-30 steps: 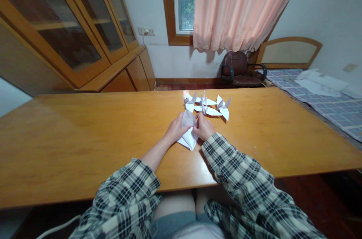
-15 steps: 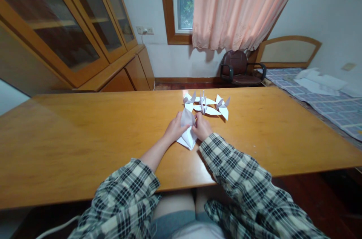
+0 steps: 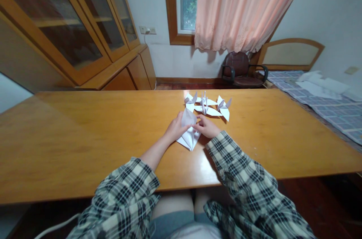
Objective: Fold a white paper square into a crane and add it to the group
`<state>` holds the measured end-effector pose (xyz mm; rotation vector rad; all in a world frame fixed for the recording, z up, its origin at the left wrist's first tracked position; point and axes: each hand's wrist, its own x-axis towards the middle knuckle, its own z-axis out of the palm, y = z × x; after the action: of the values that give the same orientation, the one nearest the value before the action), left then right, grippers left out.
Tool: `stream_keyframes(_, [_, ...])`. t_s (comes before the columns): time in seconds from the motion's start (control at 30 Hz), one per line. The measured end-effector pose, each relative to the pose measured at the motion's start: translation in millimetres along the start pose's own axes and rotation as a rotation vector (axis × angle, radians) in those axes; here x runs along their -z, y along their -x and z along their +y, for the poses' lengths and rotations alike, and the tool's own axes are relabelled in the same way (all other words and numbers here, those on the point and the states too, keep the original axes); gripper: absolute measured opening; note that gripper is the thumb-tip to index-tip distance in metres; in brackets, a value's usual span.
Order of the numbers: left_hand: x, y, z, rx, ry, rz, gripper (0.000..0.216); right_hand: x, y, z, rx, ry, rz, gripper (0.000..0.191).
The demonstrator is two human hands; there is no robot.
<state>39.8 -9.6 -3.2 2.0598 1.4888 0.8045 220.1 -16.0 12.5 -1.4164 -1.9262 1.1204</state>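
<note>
Left hand [image 3: 175,129] and right hand [image 3: 208,127] on folded white paper [image 3: 189,139]
The left's fingers clasp its left edge; whether the right's pinch is unclear. It lies on the wooden table [image 3: 98,133], near origami cranes [image 3: 209,111].

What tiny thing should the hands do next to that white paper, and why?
Maybe the right hand should gently press the grayish upper flap of the folded paper: the flap seems raised, the left hand holds the paper's left side, and the right hand is at the other edge.
</note>
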Motion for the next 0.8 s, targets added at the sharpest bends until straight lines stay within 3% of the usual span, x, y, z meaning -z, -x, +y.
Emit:
stream_keyframes(0.1, [1.2,-0.1,0.8,0.002,0.003,0.001,0.053,19.2,-2.7,12.1,0.026,-0.131,-0.049,0.026])
stream_keyframes(0.2, [2.4,-0.2,1.6,0.01,-0.017,-0.013,0.053,28.4,-5.6,21.2,0.048,-0.05,-0.042,0.022])
stream_keyframes(0.43, [5.1,0.8,3.9,-0.006,0.05,-0.017,0.059,27.6,-9.5,27.6,0.156,0.178,-0.007,0.019])
stream_keyframes(0.8, [4.3,0.7,2.9,0.002,0.067,-0.001,0.063,23.8,-14.2,38.0,0.22,0.239,0.029,0.02])
